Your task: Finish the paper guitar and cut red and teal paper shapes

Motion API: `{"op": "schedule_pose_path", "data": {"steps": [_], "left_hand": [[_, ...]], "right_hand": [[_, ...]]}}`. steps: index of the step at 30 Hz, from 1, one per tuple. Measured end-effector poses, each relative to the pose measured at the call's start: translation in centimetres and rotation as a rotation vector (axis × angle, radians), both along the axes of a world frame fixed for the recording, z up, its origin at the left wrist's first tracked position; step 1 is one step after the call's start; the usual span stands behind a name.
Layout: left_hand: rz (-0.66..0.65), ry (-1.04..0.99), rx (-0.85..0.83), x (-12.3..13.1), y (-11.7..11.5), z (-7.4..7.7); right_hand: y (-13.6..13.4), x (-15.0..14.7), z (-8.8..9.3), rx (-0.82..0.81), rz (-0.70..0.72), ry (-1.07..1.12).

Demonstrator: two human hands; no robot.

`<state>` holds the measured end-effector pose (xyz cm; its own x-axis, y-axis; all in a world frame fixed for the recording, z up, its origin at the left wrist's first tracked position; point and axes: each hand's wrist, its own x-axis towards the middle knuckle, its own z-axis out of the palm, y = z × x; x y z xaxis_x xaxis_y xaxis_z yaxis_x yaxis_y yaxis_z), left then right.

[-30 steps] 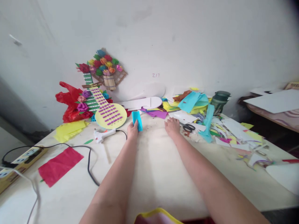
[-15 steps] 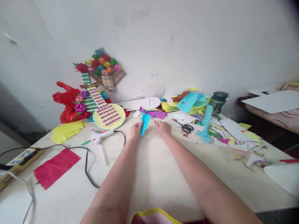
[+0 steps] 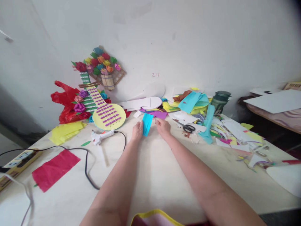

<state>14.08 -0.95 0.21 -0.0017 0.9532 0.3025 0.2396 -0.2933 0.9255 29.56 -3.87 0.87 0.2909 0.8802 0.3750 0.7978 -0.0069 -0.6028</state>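
My left hand (image 3: 137, 131) pinches a small piece of blue paper (image 3: 147, 123) and holds it upright over the far middle of the white table (image 3: 152, 175). Just to the right, my right hand (image 3: 162, 128) is close beside the paper with its fingers curled at the paper's edge; I cannot see whether it grips the paper. A white glue gun (image 3: 101, 137) lies to the left of my left hand, with its black cord (image 3: 87, 163) running toward me.
A yellow paper guitar with paper flowers (image 3: 103, 110) leans on the wall, by a red bag (image 3: 66, 103). Scissors (image 3: 188, 128), a green jar (image 3: 220, 101) and heaped coloured paper scraps (image 3: 225, 131) fill the right. A red sheet (image 3: 55, 169), yellow sheets (image 3: 66, 131) and a power strip (image 3: 16, 163) lie left.
My right hand has come left from the scissors to the blue paper. My left hand has tilted the paper and shifted it slightly right.
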Motion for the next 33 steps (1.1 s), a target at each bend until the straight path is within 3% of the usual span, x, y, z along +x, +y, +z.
{"op": "schedule_pose_path", "data": {"steps": [5, 10, 18, 33], "left_hand": [[-0.016, -0.006, 0.007, 0.2, 0.0, -0.1], [0.023, 0.009, -0.023, 0.9, -0.3, 0.4], [0.058, 0.004, -0.031, 1.2, -0.5, 0.5], [0.077, -0.006, -0.065, 0.8, -0.1, 0.0]], "right_hand": [[0.2, -2.3, -0.5, -0.071, 0.25, 0.7], [0.0, -2.9, -0.6, -0.023, 0.303, 0.998], [0.2, -2.4, -0.1, -0.056, 0.27, 1.107], [0.2, -2.1, -0.8, -0.069, 0.337, 1.097]]}}
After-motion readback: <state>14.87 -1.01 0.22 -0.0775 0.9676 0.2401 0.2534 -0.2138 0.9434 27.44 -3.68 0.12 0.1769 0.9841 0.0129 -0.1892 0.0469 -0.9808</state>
